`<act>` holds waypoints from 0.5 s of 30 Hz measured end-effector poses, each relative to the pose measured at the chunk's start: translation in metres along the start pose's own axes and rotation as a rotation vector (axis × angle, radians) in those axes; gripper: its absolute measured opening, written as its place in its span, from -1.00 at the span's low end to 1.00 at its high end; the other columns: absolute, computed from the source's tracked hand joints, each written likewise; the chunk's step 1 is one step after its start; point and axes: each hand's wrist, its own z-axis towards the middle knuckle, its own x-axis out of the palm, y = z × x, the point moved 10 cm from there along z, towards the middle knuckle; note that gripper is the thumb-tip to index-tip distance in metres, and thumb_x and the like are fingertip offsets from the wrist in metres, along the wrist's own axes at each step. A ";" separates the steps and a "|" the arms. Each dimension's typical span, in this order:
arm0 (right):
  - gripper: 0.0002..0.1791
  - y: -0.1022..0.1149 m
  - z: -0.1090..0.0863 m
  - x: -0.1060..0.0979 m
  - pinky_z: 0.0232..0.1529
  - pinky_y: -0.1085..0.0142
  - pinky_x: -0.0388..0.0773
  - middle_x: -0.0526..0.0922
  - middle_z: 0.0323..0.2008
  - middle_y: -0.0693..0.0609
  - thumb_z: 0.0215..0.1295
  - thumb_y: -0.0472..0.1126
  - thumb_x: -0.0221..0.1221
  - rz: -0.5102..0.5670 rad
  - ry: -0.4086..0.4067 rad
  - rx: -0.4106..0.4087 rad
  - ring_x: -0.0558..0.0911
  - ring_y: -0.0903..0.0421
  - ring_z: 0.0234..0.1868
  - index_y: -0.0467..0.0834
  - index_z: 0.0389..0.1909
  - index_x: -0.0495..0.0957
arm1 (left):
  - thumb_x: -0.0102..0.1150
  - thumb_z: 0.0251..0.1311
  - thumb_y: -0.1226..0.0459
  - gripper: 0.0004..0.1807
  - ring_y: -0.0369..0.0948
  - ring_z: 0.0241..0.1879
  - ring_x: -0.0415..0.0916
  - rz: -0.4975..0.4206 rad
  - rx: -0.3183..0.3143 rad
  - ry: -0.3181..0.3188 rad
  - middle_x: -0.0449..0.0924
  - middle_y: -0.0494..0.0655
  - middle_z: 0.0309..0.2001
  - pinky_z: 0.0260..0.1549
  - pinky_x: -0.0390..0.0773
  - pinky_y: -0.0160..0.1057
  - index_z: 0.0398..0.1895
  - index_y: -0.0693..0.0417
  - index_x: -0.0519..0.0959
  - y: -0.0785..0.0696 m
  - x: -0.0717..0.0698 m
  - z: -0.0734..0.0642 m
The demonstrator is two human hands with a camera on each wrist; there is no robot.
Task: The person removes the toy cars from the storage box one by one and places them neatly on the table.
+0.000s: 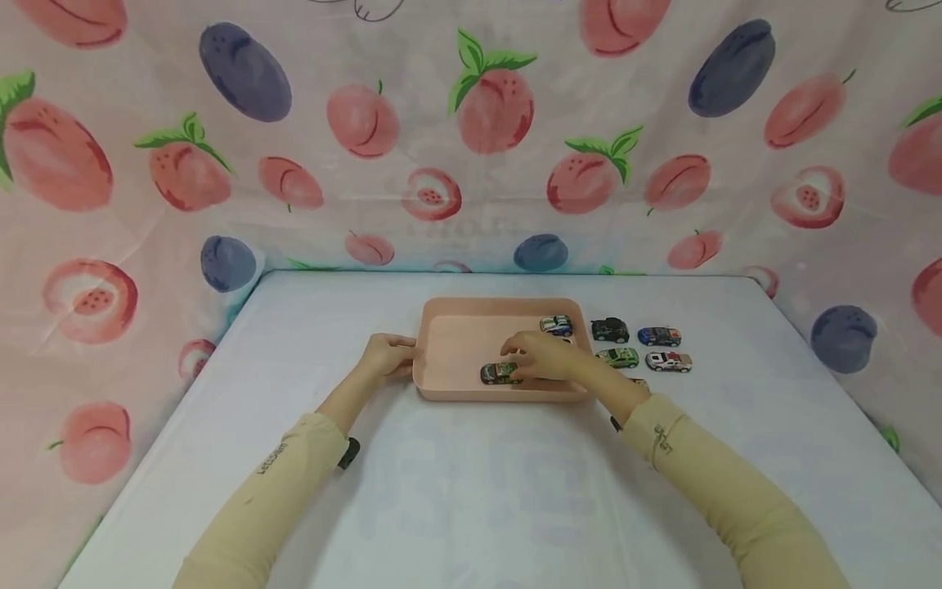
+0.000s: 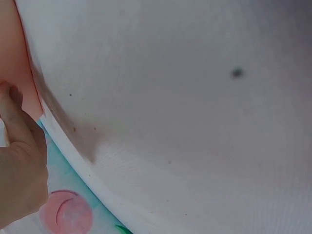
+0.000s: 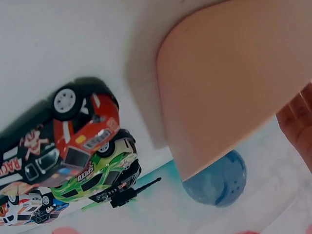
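In the head view, my left hand (image 1: 390, 356) holds the left rim of a shallow peach-coloured tray (image 1: 464, 307). The left wrist view also has this hand (image 2: 22, 161) against the tray wall (image 2: 17, 58). My right hand (image 1: 545, 356) is over the tray's right half. Its loosely bent fingers are around a dark green toy car (image 1: 499, 374) lying in the tray, the thumb by the car's right end. A white and blue toy car (image 1: 555, 325) sits in the far right corner. Another car beneath the right hand is mostly hidden.
Right of the tray stand a black toy car (image 1: 610, 330), a blue one (image 1: 659, 335), a green one (image 1: 618, 357) and a white one (image 1: 669, 361). A red and black car (image 3: 73, 131) is close in the right wrist view. Fruit-patterned cloth (image 1: 486, 180) rises behind the white table (image 1: 471, 507).
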 end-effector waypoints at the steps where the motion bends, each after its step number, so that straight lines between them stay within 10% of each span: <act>1: -0.58 0.001 0.001 0.001 0.06 0.12 0.55 0.59 -0.04 -0.17 0.20 -0.21 0.26 -0.022 -0.002 -0.005 0.56 -0.07 0.01 -0.32 0.04 0.49 | 0.22 0.15 0.37 -0.65 -0.29 -0.40 0.59 0.001 0.004 0.001 0.64 0.15 -0.13 -0.48 0.61 -0.49 0.00 0.35 0.53 0.000 0.000 0.000; 15: -0.53 -0.001 0.009 0.012 -0.05 0.24 0.56 0.58 -0.16 -0.07 0.11 -0.16 0.33 -0.148 0.058 0.065 0.53 0.10 -0.20 -0.28 0.02 0.50 | 0.14 0.21 0.40 -0.59 -0.38 -0.49 0.54 -0.006 -0.017 -0.024 0.57 0.24 0.03 -0.46 0.62 -0.50 0.13 0.37 0.44 0.002 0.000 0.002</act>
